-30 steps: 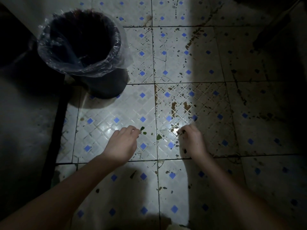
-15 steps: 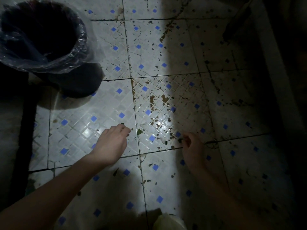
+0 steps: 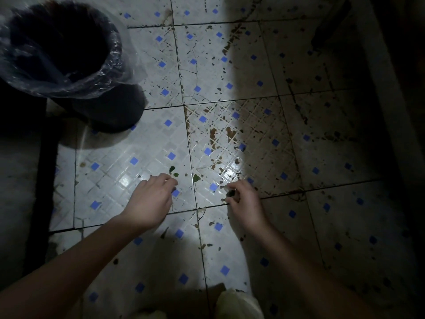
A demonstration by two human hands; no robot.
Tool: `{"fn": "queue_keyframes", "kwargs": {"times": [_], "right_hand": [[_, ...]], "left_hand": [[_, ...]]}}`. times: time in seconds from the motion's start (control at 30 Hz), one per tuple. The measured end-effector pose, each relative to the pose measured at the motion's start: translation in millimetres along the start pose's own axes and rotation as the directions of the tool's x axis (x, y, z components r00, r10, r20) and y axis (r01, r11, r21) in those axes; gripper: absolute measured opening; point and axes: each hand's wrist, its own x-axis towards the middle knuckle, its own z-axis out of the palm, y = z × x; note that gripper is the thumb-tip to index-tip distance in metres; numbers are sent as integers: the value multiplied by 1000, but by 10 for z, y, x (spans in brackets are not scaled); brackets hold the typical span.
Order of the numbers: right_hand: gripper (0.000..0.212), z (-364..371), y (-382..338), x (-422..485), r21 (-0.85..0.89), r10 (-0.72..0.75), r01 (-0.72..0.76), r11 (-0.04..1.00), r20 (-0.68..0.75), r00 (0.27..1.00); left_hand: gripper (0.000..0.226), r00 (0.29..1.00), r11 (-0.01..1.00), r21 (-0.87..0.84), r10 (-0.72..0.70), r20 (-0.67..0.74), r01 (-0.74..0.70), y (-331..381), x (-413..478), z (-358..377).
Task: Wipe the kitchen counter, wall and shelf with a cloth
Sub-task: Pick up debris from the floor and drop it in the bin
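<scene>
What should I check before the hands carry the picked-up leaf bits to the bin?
1. Right hand pinching a dark scrap: ok.
2. Left hand holding anything: cannot tell, fingers curl over the floor.
3. Green leaf bits cleared from the tiles: not ok.
4. Bin open and lined with plastic: ok.
5. Path over the tiled floor to the bin free: ok.
6. Cloth in view: not ok.

No readable text — none on floor tiles [image 3: 147, 171] — or bin [image 3: 110, 111].
</scene>
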Motion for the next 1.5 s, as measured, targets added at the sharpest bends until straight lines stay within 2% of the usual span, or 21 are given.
{"fn": "queue_keyframes", "kwargs": {"times": [0.1,0.3,0.47,0.67,0.97,1.17,1.33,1.4,1.5], "right_hand": [[36,42,22,18,-95,-52,54,994,29,998],[17,64,3,53,-159,-49,47,986,-7,999],[21,37,-47,58,-140,-19,16,990,-20,1000],[17,-35,-127,71,-31,-6,5,1000,-54,999],[20,4,-288,144,-47,-4,3,999,-18,1000],[16,16,-314,130,-75,-18,19,997,10,1000],[15,-2,-352,102,-96,-28,30,995,17,999],[16,-7,-364,94,-102,-23,25,994,22,999],[15,-20,-376,79,-104,-18,20,994,28,999]], "left_hand": [[36,1000,1000,12,7,5,-7,-9,-26,12],[35,1000,1000,13,0,-24,1,-58,-53,-6],[33,999,1000,8,8,-41,-8,-78,-69,-8],[34,999,1000,4,-8,-48,8,-123,-60,-14],[33,999,997,-74,3,46,0,-119,-50,138],[40,986,965,-258,-8,167,51,-13,-65,257],[20,983,961,-263,-44,176,90,-26,-65,333],[11,984,975,-207,-44,175,80,-39,-56,370],[11,983,982,-175,-35,179,67,-60,-73,414]]}}
